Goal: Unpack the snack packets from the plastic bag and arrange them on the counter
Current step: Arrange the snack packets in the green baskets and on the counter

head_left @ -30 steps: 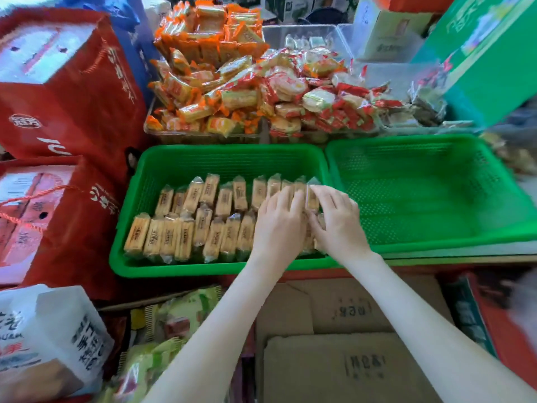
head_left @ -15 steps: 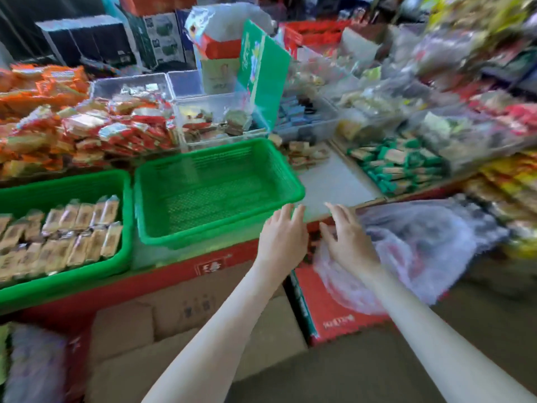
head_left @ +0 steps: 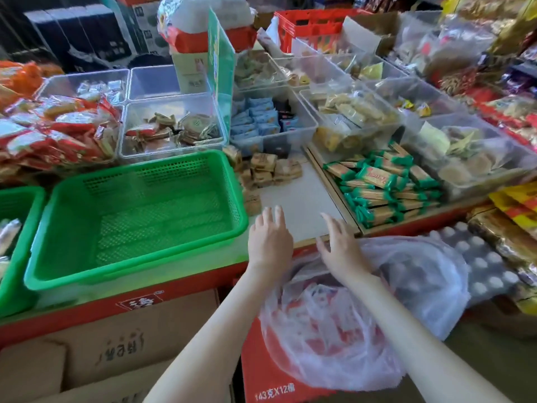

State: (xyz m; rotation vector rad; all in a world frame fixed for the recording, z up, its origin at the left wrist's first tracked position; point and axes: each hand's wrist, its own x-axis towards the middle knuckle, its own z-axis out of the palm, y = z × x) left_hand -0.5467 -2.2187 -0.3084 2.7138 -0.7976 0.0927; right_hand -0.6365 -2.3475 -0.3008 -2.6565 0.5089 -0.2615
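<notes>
Plastic bag [head_left: 377, 309] lying at 5 o'clock on red carton [head_left: 270, 382], below counter [head_left: 296, 199] edge. Packets inside not distinguishable. Left hand [head_left: 270, 242] and right hand [head_left: 343, 251] hovering at bag mouth, fingers straight, holding nothing. Step judged: reaching in. Next move calling for parting film, gripping packets — bare counter at 12 o'clock from hands.

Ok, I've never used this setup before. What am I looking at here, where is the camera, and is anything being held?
There is no machine here: these are a person's two bare hands, seen from one camera worn on the head, looking forward and down. The left hand and right hand are both open and hold nothing. The right hand is at the top of a thin plastic bag that lies over a red box in front of the counter; whether it touches the bag is unclear. On the counter are an empty green basket, a pile of small brown packets and green-ended packets.
</notes>
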